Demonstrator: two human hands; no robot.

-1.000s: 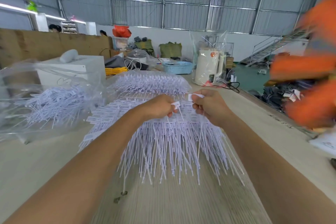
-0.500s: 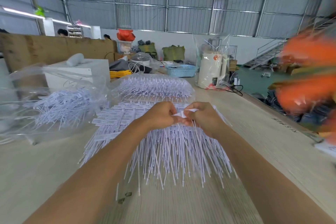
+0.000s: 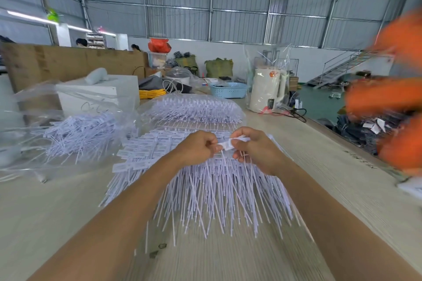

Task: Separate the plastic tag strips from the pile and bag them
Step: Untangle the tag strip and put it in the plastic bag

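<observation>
A large pile of white plastic tag strips (image 3: 212,191) lies fanned out on the pale wooden table (image 3: 342,189), tails toward me. My left hand (image 3: 196,147) and my right hand (image 3: 255,148) are held close together over the heads of the pile, both pinching the white head end of one tag strip (image 3: 228,143). A clear bag holding tag strips (image 3: 75,134) lies to the left. A second clear bag of strips (image 3: 194,108) lies just behind the pile.
A white electric kettle in plastic wrap (image 3: 267,89), a blue basket (image 3: 228,90) and a white box (image 3: 98,96) stand at the back of the table. A blurred person in orange sleeves (image 3: 388,102) moves at the right edge.
My hands drew together from slightly apart and now pinch one tag head between them. The camera view shifted a little, and the orange-sleeved person kept moving.
</observation>
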